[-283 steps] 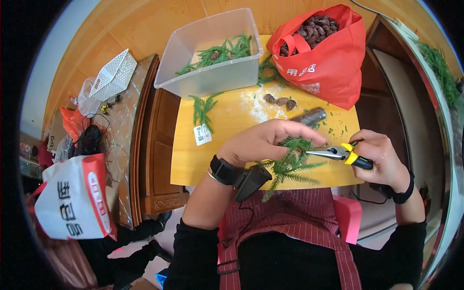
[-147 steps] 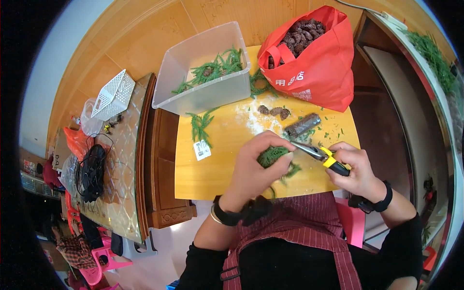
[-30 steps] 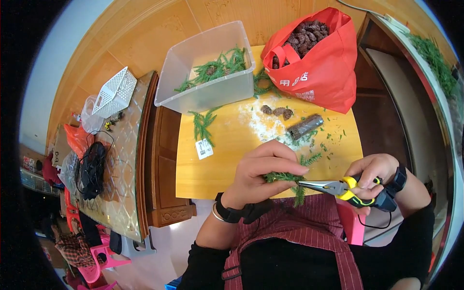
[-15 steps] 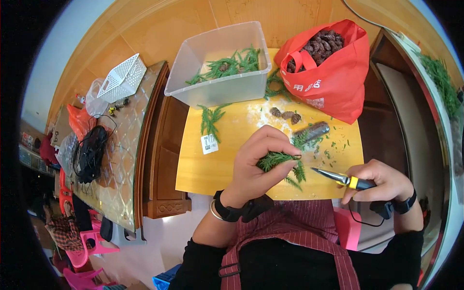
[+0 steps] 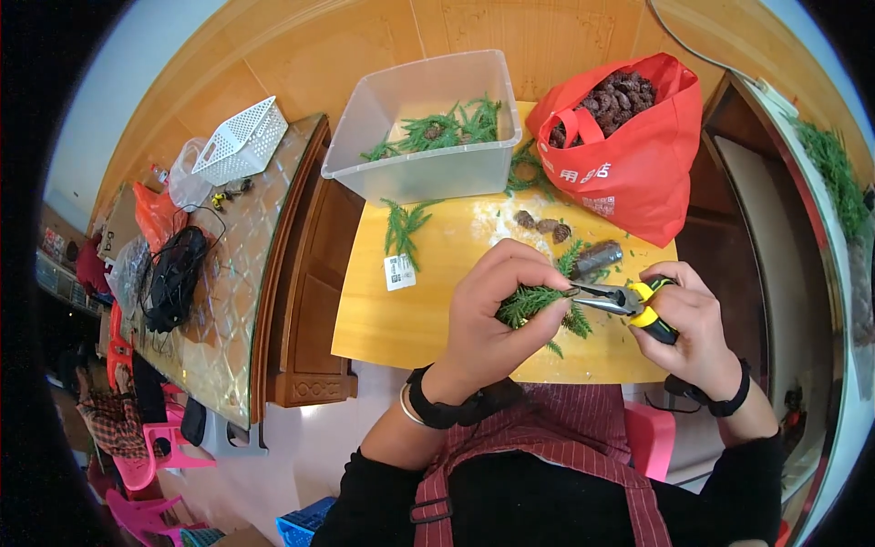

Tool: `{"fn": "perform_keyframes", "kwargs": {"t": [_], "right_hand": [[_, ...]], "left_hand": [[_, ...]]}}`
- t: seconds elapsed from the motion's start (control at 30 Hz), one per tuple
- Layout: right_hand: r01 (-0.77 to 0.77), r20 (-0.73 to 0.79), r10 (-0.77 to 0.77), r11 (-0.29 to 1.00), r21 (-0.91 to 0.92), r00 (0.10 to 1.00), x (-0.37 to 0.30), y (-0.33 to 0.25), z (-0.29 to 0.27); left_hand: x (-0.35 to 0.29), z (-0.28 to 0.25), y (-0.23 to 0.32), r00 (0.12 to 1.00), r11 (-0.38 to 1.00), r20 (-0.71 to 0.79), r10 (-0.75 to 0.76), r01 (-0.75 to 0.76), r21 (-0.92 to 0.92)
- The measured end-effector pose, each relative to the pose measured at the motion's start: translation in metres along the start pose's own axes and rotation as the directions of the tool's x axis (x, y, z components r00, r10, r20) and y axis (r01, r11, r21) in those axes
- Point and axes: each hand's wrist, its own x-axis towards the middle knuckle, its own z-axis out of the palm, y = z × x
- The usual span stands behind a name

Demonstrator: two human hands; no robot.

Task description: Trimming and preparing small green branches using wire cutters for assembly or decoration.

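Observation:
My left hand point(image 5: 497, 314) grips a bunch of green conifer sprigs point(image 5: 533, 304) over the near edge of the small yellow table point(image 5: 410, 319). My right hand point(image 5: 693, 328) holds yellow-and-black-handled pliers point(image 5: 624, 299), whose jaws point left and touch the sprigs at my left fingertips. Loose green bits lie on the table under the bunch.
A clear plastic bin point(image 5: 424, 128) with green sprigs stands at the table's far edge. A red bag point(image 5: 629, 155) full of brown pine cones sits far right. Loose cones point(image 5: 540, 224), a grey wire spool point(image 5: 597, 258), a single sprig point(image 5: 401, 228) and a white tag point(image 5: 398, 271) lie between.
My right hand has swung the pliers back up and left from the table's near right edge to the sprigs. My left hand kept its hold on the bunch.

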Motion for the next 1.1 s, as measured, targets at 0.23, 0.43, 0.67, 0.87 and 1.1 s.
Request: {"fn": "perform_keyframes", "kwargs": {"t": [0.23, 0.43, 0.67, 0.87, 1.1], "right_hand": [[0.068, -0.051, -0.070, 0.997, -0.044, 0.996, -0.001, 0.011, 0.006], [0.098, -0.051, -0.102, 0.993, -0.067, 0.993, 0.000, 0.012, 0.006], [0.088, 0.023, -0.086, 0.991, -0.100, 0.996, 0.000, 0.014, 0.002], [0.071, 0.019, -0.071, 0.997, -0.042, 0.997, -0.003, 0.014, 0.005], [-0.001, 0.052, -0.007, 0.987, 0.158, 0.999, 0.001, 0.014, 0.008]], "left_hand": [[0.001, 0.000, 0.000, 0.998, 0.997, 0.015, -0.067, 0.067, -0.037], [0.001, -0.002, -0.001, 0.996, 0.995, 0.022, -0.090, 0.091, -0.031], [0.001, -0.004, -0.004, 0.994, 0.994, 0.009, -0.106, 0.106, -0.010], [-0.001, -0.003, -0.003, 0.987, 0.986, 0.025, -0.158, 0.159, -0.054], [0.002, -0.003, -0.002, 0.987, 0.986, 0.053, -0.150, 0.154, -0.070]]}}
